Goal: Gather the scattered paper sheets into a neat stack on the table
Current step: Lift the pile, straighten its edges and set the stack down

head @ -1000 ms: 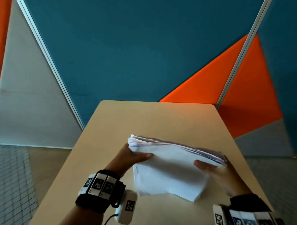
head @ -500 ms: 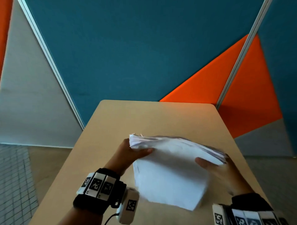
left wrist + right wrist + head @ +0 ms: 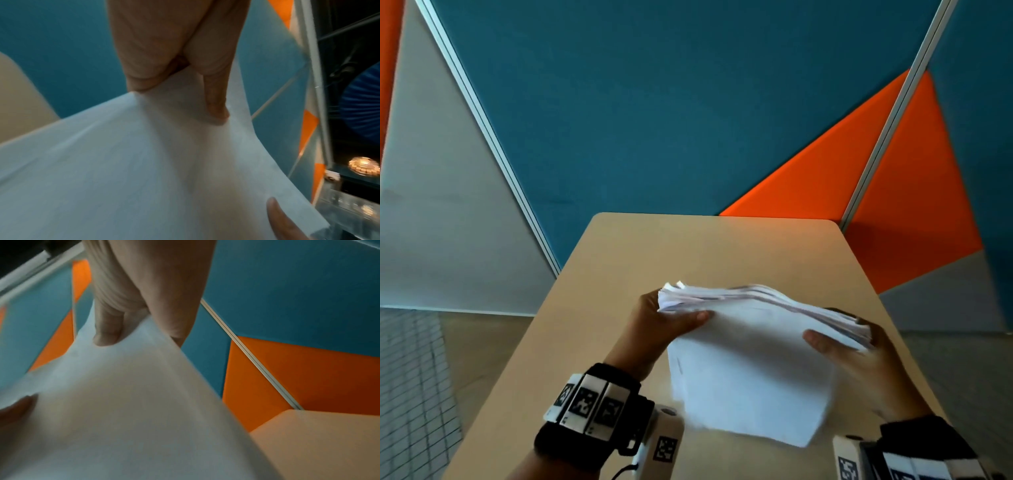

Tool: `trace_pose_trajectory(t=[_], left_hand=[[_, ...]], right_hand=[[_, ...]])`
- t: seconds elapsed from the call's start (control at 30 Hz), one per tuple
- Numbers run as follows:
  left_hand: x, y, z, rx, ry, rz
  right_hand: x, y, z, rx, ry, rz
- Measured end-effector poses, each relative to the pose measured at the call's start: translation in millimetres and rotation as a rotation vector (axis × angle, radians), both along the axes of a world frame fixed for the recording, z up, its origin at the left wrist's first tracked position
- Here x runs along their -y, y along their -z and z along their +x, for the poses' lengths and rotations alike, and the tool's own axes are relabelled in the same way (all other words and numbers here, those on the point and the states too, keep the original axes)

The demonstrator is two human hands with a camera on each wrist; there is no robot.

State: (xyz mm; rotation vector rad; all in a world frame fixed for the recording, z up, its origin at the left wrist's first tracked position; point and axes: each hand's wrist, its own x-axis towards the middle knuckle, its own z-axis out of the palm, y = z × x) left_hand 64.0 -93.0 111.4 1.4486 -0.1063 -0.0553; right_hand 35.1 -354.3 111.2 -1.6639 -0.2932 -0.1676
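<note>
A thick stack of white paper sheets [image 3: 750,370] stands tilted on its lower edge over the near part of the beige table [image 3: 705,253]. My left hand [image 3: 664,322] grips its upper left corner, thumb on the near face, fingers behind. My right hand [image 3: 859,353] grips the upper right corner the same way. The top edges of the sheets are fanned and uneven. In the left wrist view the paper [image 3: 144,170] fills the frame under my thumb; in the right wrist view the paper [image 3: 123,402] does the same. The lower edge looks blurred.
Blue, orange and grey wall panels [image 3: 688,120] rise just behind the table's far edge. Tiled floor [image 3: 410,377] lies to the left. The far half of the table holds no objects.
The stack has been raised slightly and tipped more upright between both hands; its lower edge blurs with motion. Both grips stay at the top corners.
</note>
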Motion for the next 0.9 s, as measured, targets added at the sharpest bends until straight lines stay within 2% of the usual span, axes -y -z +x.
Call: trace_pose_trajectory(t=[0.13, 0.27, 0.33, 0.43, 0.53, 0.67, 0.77, 0.83, 0.9], left_hand=[[2, -20, -2, 0.163, -0.046, -0.005], [9, -2, -5, 0.128, -0.111, 0.122], [15, 5, -8, 0.134, -0.148, 0.06], [27, 4, -10, 0.146, -0.248, -0.126], [33, -1, -9, 0.187, -0.32, -0.146], [34, 2, -8, 0.171, -0.348, -0.183], [27, 8, -5, 0.263, -0.209, -0.068], [17, 20, 1, 0.283, -0.129, 0.18], [9, 28, 6, 0.267, -0.128, 0.405]], right_hand=[[3, -13, 1, 0.101, 0.021, -0.007], [-3, 9, 3, 0.072, 0.073, -0.07], [-9, 15, 0, 0.164, 0.174, -0.154], [-16, 12, -6, 0.372, 0.308, -0.251], [-24, 9, -7, 0.586, 0.419, -0.467], [-26, 13, -10, 0.618, 0.443, -0.558], [-26, 14, -9, 0.614, 0.528, -0.555], [-24, 14, -3, 0.616, 0.554, -0.503], [-23, 14, 1, 0.634, 0.54, -0.478]])
